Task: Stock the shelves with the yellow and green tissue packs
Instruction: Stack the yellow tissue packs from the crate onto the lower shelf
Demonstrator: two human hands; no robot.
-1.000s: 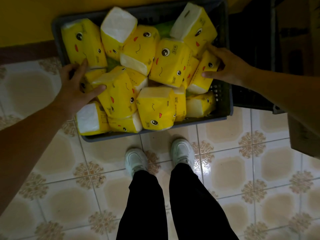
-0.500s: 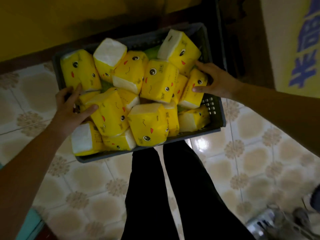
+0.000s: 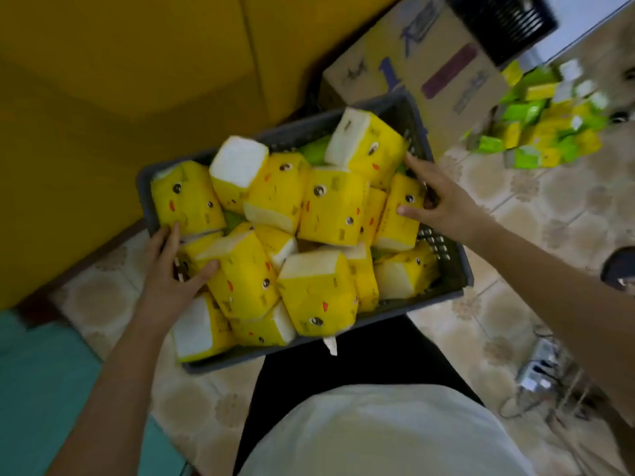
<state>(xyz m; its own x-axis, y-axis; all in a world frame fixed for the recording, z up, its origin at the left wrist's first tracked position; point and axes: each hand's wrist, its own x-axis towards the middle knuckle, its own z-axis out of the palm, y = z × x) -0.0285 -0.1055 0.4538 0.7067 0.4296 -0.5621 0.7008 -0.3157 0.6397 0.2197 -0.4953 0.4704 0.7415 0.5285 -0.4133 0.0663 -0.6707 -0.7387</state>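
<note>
A dark grey plastic crate (image 3: 458,269) hangs in front of my body, tilted, piled with several yellow tissue packs (image 3: 330,204) printed with chick faces. A bit of green pack (image 3: 314,151) peeks out at the crate's far side. My left hand (image 3: 168,273) grips the crate's left rim, its thumb lying on a yellow pack. At the right rim, my right hand (image 3: 439,201) holds the crate with its fingers in the wall and its thumb against a pack.
A loose pile of green and yellow packs (image 3: 543,128) lies on the tiled floor at far right. A cardboard box (image 3: 429,67) and a black crate (image 3: 498,22) stand behind. A yellow wall (image 3: 137,80) is on the left, a power strip with cables (image 3: 539,369) at lower right.
The crate has come up off the floor and closer to my body, both hands still on its rims. My view has swung right, bringing the floor pile into sight.
</note>
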